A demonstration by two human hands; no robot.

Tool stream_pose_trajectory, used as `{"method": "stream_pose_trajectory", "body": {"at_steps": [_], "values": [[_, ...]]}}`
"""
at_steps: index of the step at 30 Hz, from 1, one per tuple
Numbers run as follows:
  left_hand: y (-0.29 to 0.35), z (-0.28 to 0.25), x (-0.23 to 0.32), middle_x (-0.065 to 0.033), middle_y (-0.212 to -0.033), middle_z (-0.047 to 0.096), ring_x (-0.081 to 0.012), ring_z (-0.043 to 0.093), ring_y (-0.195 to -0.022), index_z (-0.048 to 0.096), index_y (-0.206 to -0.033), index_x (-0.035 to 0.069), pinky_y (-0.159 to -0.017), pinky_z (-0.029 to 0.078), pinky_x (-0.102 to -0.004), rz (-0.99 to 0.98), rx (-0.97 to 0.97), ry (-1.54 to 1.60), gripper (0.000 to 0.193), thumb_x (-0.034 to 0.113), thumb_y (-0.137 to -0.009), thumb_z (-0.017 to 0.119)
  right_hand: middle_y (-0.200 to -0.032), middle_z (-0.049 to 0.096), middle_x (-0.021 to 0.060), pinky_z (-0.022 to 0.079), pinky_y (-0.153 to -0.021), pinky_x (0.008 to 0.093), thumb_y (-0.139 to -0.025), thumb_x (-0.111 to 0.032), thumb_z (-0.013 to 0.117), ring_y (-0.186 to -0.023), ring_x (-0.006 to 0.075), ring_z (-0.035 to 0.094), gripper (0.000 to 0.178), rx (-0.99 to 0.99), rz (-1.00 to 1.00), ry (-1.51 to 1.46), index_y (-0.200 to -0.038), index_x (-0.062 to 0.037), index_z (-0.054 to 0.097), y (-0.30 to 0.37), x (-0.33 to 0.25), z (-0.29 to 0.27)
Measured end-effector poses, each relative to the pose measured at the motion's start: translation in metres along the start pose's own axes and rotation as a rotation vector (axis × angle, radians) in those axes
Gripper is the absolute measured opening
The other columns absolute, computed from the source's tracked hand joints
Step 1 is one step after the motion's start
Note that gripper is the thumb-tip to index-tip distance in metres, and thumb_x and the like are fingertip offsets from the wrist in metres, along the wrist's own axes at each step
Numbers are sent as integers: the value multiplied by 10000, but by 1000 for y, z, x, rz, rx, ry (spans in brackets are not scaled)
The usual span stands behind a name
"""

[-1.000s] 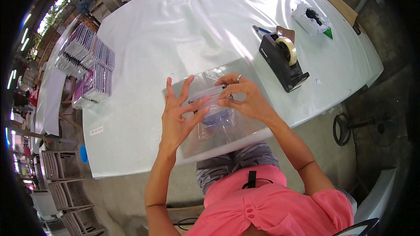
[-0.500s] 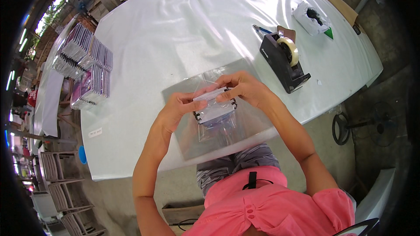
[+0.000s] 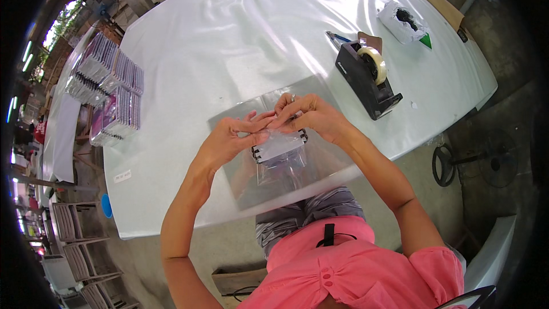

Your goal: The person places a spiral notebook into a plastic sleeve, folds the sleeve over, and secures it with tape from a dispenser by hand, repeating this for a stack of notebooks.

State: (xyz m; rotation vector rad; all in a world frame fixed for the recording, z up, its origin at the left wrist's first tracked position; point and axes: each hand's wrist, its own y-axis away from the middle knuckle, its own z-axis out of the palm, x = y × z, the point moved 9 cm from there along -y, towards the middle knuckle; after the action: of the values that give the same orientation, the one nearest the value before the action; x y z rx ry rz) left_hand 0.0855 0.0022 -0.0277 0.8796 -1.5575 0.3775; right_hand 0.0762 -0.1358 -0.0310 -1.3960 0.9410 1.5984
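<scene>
A small ring-bound notebook (image 3: 286, 151) with a pale face and black rings at two sides sits inside a clear plastic bag (image 3: 280, 176). Both hands meet over its far end. My left hand (image 3: 231, 137) is closed, its thumb pressing the bag and its fingers stretched toward the other hand. The right hand (image 3: 311, 115), with a ring on one finger, pinches the bag's far edge; its fingertips partly hide what they grip. Beneath lies a large shiny clear plastic sheet (image 3: 246, 186) on the white-covered table (image 3: 189, 74).
To the right stands a black tape dispenser (image 3: 366, 83) with a roll of tape (image 3: 374, 64). Beyond it are a pen (image 3: 340, 37) and a crumpled white bag (image 3: 403, 22). Stacks of wrapped notebooks (image 3: 117, 109) stand at the left edge. A fan (image 3: 494, 163) is at the right.
My hands have drawn together at the notebook's far end, and more of its pale face shows. The fingers have shifted from its sides to the bag's far edge.
</scene>
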Motion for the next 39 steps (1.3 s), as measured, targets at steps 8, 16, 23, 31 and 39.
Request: {"method": "stream_pose_trajectory", "body": {"at_steps": [8, 16, 23, 31, 39], "values": [[25, 20, 30, -39, -1523, 369, -394, 139, -1453, 499, -1384, 109, -1126, 143, -623, 227, -78, -776, 707, 356, -777, 762, -967, 562, 15, 394, -802, 251, -675, 40, 646, -943, 115, 506, 271, 17, -32, 101, -884, -75, 775, 5, -13, 5], [46, 39, 48, 44, -1552, 288, -387, 158, -1443, 419, -1435, 177, -1110, 179, -641, 345, 233, -1329, 858, 330, -685, 805, -1341, 508, 89, 367, -1038, 455, -738, -97, 745, -1226, 280, 473, 445, -236, -347, 960, -1170, -192, 689, 32, -42, 24], [53, 44, 48, 67, -1487, 407, -374, 202, -1436, 487, -1389, 176, -1127, 157, -620, 377, 294, -1372, 729, 291, -730, 777, -1421, 463, 102, 305, -1089, 474, -738, -97, 726, -1315, 277, 410, 414, 148, -599, 1287, -1141, -180, 690, 82, -58, 10], [55, 48, 56, 47, -1453, 461, -372, 223, -1430, 506, -1377, 176, -1143, 134, -599, 370, 317, -1361, 679, 254, -752, 757, -1057, 643, 96, 468, -880, 447, -810, -262, 764, -1103, 246, 552, 226, 777, 451, 392, -924, -69, 733, 157, 11, -268], [52, 54, 54, 44, -1464, 450, -369, 217, -1433, 477, -1403, 180, -1155, 112, -581, 367, 328, -1356, 702, 196, -760, 760, -1136, 614, 78, 469, -918, 472, -855, -222, 725, -1147, 236, 524, 299, 626, 213, -190, -1069, -26, 658, 170, 35, -257]]}}
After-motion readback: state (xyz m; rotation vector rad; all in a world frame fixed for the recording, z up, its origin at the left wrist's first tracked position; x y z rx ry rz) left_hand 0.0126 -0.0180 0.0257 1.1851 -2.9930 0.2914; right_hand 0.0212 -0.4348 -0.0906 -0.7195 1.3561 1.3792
